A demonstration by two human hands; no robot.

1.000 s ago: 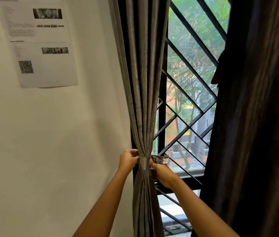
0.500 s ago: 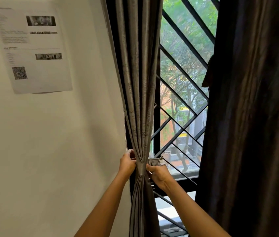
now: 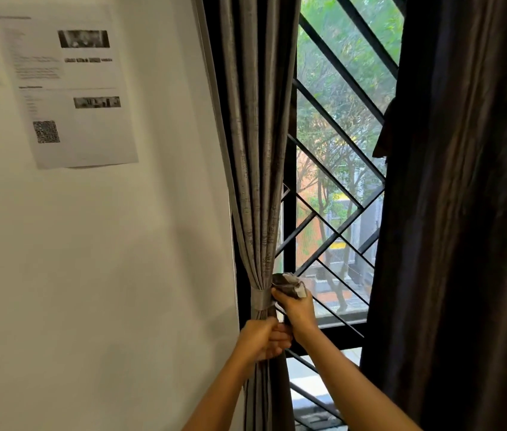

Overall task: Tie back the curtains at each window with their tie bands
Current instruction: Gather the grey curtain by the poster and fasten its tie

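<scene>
view: head, the only camera, looking past both forearms at the window
grey curtain [image 3: 255, 150]: gathered into 1 narrow bundle that runs down between the 2 hands and on below them
tie band [image 3: 261, 298]: wrapped round the bundle just above the left hand; its crumpled loose end sticks out on the right-hand side
left hand [image 3: 261, 339]: fingers curled round the gathered curtain just under the band, squeezing the folds together
right hand [image 3: 295, 309]: just above and right of the left, touching the bundle, thumb and fingers pinching the band's loose end; how the end fastens cannot be told
handling, judged: the cloth looks soft and limp, light for 1 hand, and the folds would likely spring apart if the squeeze eased; the band looks equally floppy and may slip down the pleats
where to hold, judged: the bundle close under the band, and the band by its very end so it can be drawn snug
dark curtain [image 3: 463, 213]: hangs loose well to the right of the right hand, not yet tied
window grille [image 3: 339, 119]: black bars behind and above the right hand
printed sheet [image 3: 72, 88]: on the wall, up and left of the left hand
</scene>
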